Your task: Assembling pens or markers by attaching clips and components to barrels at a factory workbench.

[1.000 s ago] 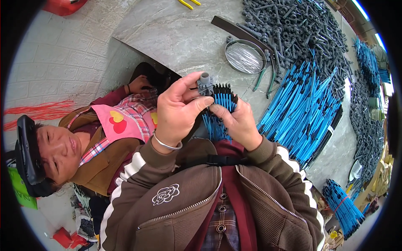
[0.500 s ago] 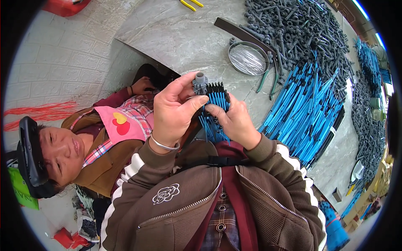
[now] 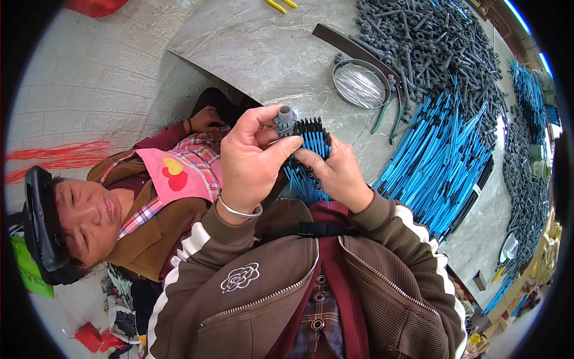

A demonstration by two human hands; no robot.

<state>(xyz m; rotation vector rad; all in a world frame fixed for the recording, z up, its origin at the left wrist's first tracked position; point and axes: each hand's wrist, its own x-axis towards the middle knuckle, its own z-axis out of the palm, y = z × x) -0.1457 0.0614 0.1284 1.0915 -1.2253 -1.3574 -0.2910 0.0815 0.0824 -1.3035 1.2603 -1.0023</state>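
My left hand [image 3: 254, 149] pinches a grey plastic tube fitting [image 3: 285, 121] between thumb and fingers, its round open end pointing up. Close against it, my right hand [image 3: 341, 173] grips a bundle of thin blue tubes with black tips [image 3: 314, 136]. Both thumbs nearly meet between the fitting and the bundle. A fine wire seems to lie near the left thumb, too small to make out well. The lower ends of the blue tubes hang below my right fingers.
On the grey table [image 3: 257, 48] lie a round tin of thin metal pins [image 3: 362, 85], green-handled pliers [image 3: 391, 113], a dark bar [image 3: 347, 45], a heap of grey fittings [image 3: 430, 48] and a pile of blue tubes [image 3: 436, 161]. A co-worker [image 3: 173, 173] sits at my left.
Both hands keep their hold and have barely moved. The table and the things on it have shifted slightly to the right in the picture.
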